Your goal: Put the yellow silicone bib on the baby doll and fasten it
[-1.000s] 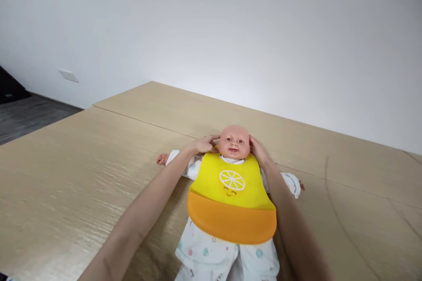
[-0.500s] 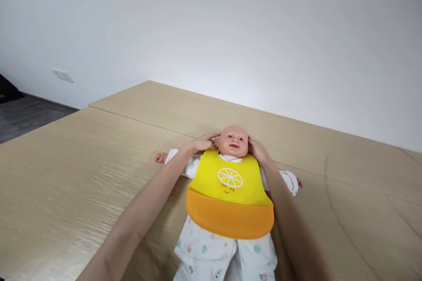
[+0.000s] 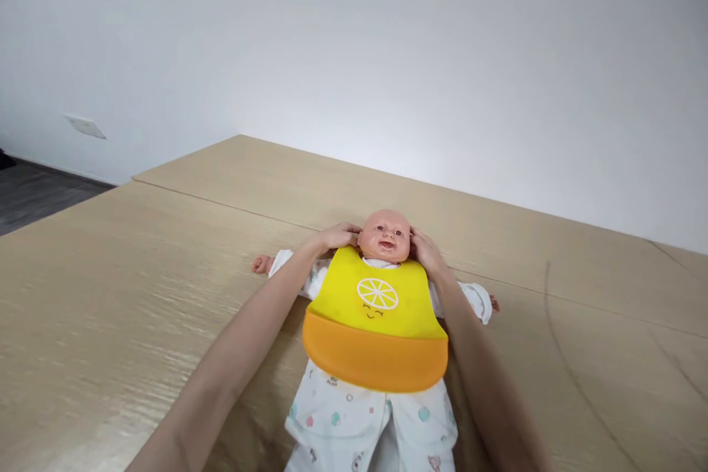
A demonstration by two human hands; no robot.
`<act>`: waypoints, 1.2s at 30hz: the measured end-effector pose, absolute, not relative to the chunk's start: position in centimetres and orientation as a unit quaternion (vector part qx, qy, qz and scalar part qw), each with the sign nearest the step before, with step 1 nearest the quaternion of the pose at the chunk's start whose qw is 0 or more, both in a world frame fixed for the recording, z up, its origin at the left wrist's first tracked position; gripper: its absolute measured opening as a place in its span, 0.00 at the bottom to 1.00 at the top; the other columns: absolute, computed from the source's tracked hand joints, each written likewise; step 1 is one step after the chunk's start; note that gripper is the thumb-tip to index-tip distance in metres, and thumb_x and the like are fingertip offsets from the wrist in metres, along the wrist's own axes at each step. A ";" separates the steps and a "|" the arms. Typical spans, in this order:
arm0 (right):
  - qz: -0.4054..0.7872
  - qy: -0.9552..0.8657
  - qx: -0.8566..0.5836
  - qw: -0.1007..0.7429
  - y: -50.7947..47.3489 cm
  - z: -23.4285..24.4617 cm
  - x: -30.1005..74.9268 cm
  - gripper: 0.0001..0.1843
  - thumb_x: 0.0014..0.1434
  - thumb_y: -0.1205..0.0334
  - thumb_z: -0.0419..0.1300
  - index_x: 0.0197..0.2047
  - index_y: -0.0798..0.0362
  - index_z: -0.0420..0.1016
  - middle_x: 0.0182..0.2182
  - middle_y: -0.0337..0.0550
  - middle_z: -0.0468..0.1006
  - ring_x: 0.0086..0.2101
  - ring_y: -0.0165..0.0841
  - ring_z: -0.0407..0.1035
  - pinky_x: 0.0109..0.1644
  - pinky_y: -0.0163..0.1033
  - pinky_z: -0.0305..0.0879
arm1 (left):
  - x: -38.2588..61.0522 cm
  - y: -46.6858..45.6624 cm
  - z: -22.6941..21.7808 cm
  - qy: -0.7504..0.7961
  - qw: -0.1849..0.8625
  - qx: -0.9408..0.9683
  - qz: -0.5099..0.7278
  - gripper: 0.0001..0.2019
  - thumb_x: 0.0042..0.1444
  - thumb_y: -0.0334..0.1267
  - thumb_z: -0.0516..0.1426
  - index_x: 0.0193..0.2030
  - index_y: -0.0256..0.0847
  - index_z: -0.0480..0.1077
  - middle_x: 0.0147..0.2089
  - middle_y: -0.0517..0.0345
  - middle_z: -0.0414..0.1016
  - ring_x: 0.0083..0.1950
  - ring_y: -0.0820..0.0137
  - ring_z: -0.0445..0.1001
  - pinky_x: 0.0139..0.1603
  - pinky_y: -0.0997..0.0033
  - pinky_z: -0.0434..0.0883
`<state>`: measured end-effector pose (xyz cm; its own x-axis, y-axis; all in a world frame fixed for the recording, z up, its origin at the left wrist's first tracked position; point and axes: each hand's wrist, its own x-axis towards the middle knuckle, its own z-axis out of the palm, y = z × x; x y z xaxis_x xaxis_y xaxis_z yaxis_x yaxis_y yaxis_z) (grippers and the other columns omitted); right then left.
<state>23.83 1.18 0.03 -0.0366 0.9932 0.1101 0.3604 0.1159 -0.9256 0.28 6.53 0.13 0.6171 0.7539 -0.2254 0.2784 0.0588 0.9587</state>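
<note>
A baby doll lies on its back with arms spread, dressed in a white patterned outfit. Over its chest is a yellow bib with an orange catch pocket and a citrus-slice print. My left hand is curled beside the left of the doll's neck, closed at the upper edge of the bib. On the other side, my right hand is curled close against the head and neck, at the bib's other upper end. The fingertips of both hands and the bib's neck straps are hidden behind the doll's head.
The doll rests on a light wooden table with a seam running across it. A pale wall stands behind, with a socket plate at the left. Dark floor shows beyond the table's left edge.
The whole view has shifted slightly, so the doll and bib appear a little farther left. Both hands stay beside the doll's neck, with only small finger movement.
</note>
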 end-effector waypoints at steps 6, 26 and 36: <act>0.381 -0.610 -0.539 0.438 0.0 0.4 23.9 0.19 0.58 0.56 0.47 0.50 0.52 0.65 0.51 0.39 0.66 0.49 0.29 0.61 0.53 0.34 0.58 | -0.7 5.9 1.5 0.427 0.557 0.683 0.200 0.30 0.39 0.35 0.59 0.54 0.38 0.64 0.50 0.50 0.71 0.46 0.61 0.72 0.39 0.71 0.70; 0.282 -0.696 -0.642 0.153 -7.7 2.5 26.1 0.22 0.56 0.42 0.47 0.33 0.53 0.68 0.35 0.38 0.72 0.37 0.32 0.65 0.41 0.37 0.56 | -3.8 2.4 2.7 0.460 0.495 0.712 0.192 0.27 0.46 0.40 0.55 0.56 0.39 0.61 0.27 0.60 0.68 0.20 0.76 0.63 0.20 0.77 0.59; 0.168 -0.700 -0.686 0.107 -9.4 4.9 27.1 0.14 0.56 0.53 0.47 0.31 0.54 0.66 0.31 0.39 0.71 0.31 0.28 0.62 0.31 0.33 0.51 | -5.8 0.2 8.0 0.463 0.286 0.837 0.047 0.10 0.39 0.38 0.57 0.32 0.42 0.71 0.33 0.59 0.72 0.35 0.68 0.69 0.34 0.75 0.61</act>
<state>27.09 -9.36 4.85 -0.0358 0.9961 -0.0809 0.9242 0.0022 -0.3819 -5.84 0.21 7.98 0.5662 0.8028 -0.1867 0.7492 -0.4069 0.5226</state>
